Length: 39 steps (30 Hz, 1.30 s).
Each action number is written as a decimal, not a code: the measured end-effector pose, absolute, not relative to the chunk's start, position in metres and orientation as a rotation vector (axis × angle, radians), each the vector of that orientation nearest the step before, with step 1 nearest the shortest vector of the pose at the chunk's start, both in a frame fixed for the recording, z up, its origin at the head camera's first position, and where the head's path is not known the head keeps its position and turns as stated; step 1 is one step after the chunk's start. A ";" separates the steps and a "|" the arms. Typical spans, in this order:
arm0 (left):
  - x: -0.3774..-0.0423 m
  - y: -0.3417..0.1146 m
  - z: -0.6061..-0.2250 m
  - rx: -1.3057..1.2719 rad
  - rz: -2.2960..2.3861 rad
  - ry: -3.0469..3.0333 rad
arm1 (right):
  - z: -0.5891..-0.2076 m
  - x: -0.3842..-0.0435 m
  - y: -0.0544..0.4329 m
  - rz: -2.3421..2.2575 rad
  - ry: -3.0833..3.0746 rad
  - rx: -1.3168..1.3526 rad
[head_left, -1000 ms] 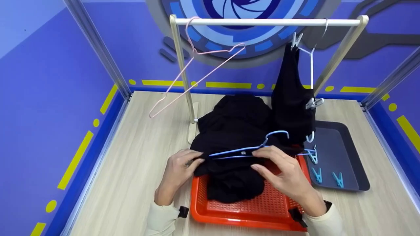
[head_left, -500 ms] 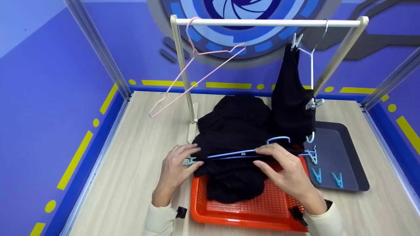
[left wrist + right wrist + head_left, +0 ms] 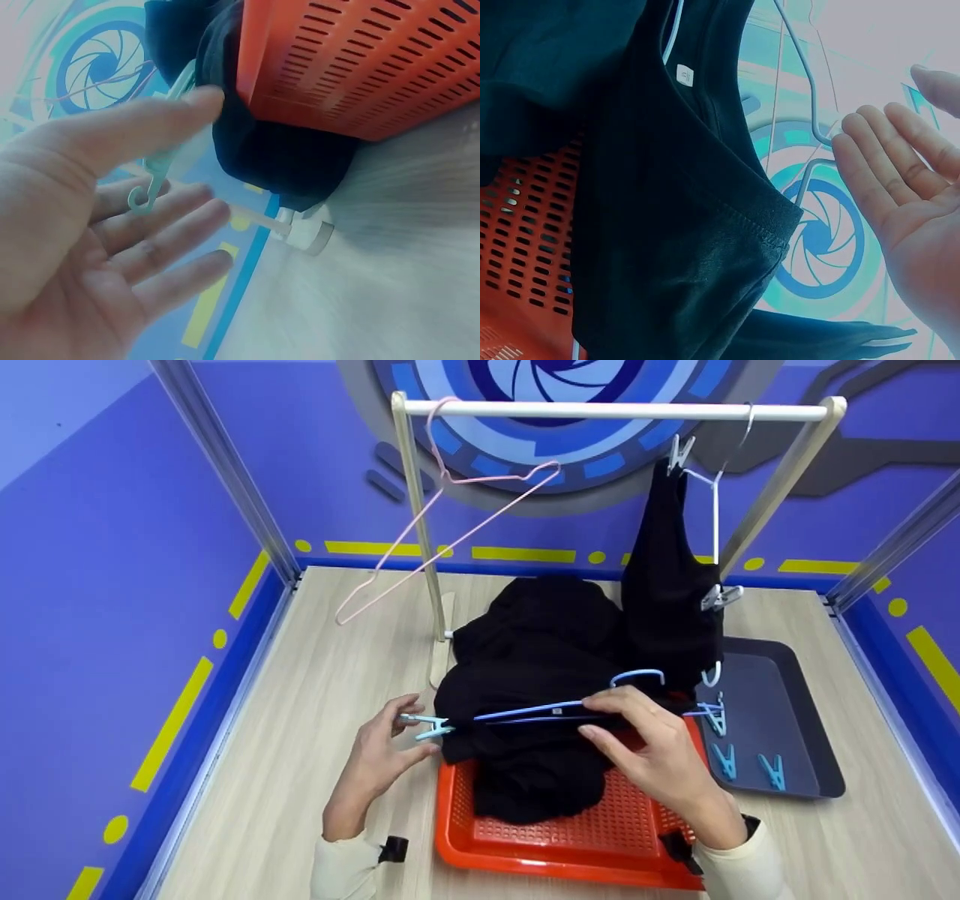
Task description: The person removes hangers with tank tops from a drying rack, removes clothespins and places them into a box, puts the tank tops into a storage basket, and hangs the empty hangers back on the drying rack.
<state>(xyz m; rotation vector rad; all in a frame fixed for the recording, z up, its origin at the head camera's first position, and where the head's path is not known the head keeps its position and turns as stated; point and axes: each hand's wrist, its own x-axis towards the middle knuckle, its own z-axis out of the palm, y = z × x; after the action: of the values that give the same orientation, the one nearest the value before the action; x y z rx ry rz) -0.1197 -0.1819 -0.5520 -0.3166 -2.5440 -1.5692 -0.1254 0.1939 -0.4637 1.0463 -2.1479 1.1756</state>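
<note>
Left of the red basket point(image 3: 562, 871), the left hand point(image 3: 379, 754) has its fingers spread round a pale blue peg point(image 3: 433, 726), not pinching it; over the basket's right side, the right hand point(image 3: 660, 750) extends its fingers near a blue hanger point(image 3: 529, 710), thumb apart, contact unclear. Across the basket and beyond it lies the black garment point(image 3: 525, 682), the hanger inside its neckline. Steadying the hanger while checking the peg's bite would probably work best. Soft-looking matte cloth meets slim wire and perforated plastic. Behind the basket stands a white-barred rack point(image 3: 600, 411).
</note>
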 end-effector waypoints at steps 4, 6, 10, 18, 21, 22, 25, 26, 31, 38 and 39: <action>-0.120 -0.181 -0.552 -0.303 -1.661 -2.449 | -0.464 -0.125 0.194 1.172 -2.155 1.045; -0.120 -0.178 -0.551 -0.332 -1.723 -2.364 | -0.464 -0.126 0.194 1.173 -2.156 1.045; -0.123 -0.171 -0.552 -0.397 -1.874 -2.200 | -0.463 -0.126 0.194 1.168 -2.161 1.040; -0.129 -0.158 -0.562 -0.437 -1.947 -2.092 | -0.462 -0.127 0.193 1.167 -2.168 1.037; -0.130 -0.155 -0.563 -0.468 -1.799 -2.128 | -0.462 -0.129 0.193 1.175 -2.151 1.046; -0.131 -0.155 -0.563 -0.479 -1.750 -2.141 | -0.462 -0.129 0.192 1.178 -2.147 1.049; -0.130 -0.154 -0.560 -0.512 -1.637 -2.167 | -0.462 -0.130 0.192 1.183 -2.144 1.055; -0.130 -0.154 -0.559 -0.523 -1.616 -2.170 | -0.462 -0.130 0.192 1.184 -2.146 1.056; -0.130 -0.152 -0.550 -0.576 -1.566 -2.153 | -0.462 -0.131 0.192 1.196 -2.149 1.061; -0.132 -0.148 -0.543 -0.617 -1.454 -2.160 | -0.463 -0.131 0.189 1.199 -2.144 1.097; -0.132 -0.148 -0.543 -0.622 -1.444 -2.161 | -0.463 -0.131 0.187 1.198 -2.139 1.110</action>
<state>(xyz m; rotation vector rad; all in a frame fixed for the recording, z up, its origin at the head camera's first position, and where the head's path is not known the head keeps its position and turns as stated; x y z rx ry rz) -0.1320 -0.1481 -0.5434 -0.6217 -2.1612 -1.4435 -0.1312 0.1874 -0.4632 1.1096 -2.1387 1.1983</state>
